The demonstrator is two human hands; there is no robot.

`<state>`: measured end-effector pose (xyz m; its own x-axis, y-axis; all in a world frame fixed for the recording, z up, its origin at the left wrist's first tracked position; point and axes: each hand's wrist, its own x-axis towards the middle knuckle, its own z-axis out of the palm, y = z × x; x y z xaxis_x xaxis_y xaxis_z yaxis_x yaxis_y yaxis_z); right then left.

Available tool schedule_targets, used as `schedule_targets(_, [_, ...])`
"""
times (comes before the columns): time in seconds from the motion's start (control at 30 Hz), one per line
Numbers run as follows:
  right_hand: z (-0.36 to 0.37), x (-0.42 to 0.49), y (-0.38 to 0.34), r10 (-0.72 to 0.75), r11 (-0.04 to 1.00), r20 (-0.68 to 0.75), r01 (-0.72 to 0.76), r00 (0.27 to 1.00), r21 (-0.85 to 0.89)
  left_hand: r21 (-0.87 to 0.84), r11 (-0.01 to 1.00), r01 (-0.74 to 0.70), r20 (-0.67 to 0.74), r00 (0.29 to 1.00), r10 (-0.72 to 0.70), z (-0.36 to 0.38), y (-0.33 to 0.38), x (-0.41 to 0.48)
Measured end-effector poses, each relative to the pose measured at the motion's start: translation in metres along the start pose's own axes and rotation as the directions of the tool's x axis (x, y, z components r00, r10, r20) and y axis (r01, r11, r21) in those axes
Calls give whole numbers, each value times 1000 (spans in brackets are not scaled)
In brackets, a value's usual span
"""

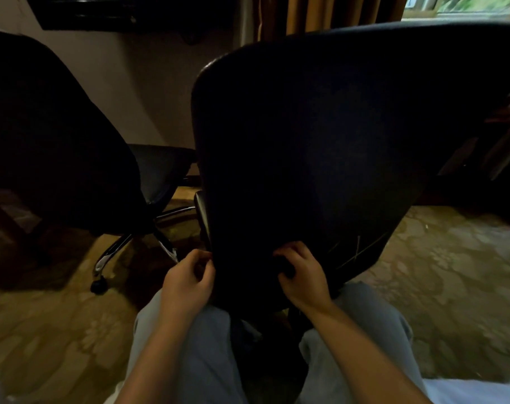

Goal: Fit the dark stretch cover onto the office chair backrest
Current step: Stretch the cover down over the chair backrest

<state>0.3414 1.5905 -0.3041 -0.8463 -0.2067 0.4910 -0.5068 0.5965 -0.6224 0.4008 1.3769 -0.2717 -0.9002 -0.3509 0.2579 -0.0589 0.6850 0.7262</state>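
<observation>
Views: one, head-worn, wide-angle | Facing: forward and down, over the person's knees (355, 325) | Range: close to the rear of the chair backrest (320, 147), which fills the centre and right | Lower frame: both forearms enter from the bottom edge | Edges: second chair (52, 147) left, carpet (452, 272) below, curtain (329, 13) top | Shared view: none

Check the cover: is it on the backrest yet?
On, nearly: the dark cover is spread over the whole backrest, and the left hand and right hand pinch its bottom hem.
</observation>
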Motion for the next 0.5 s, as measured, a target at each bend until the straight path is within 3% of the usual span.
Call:
schedule_targets(0.1, [-15,3,0,27,997,-160,-14,987,82,-17,1000,-5,15,1000,6,0,-1,0])
schedule_targets(0.17, [-26,7,0,121,986,-324,-77,938,145,-27,1000,-11,13,1000,12,1,0,0])
schedule_targets(0.23, [-36,12,3,315,942,-452,-217,835,257,-37,999,-14,9,1000,14,2,1,-1])
schedule_targets(0.33, [-40,17,7,540,835,-478,-368,693,410,-52,998,-19,10,1000,20,4,3,-1])
schedule_targets(0.4, [-34,16,1,510,853,-468,-356,722,380,-73,996,-43,19,999,44,6,4,-2])
schedule_targets(0.5, [-19,6,-10,254,960,-383,-184,888,209,-78,995,-66,43,997,70,6,4,-3])
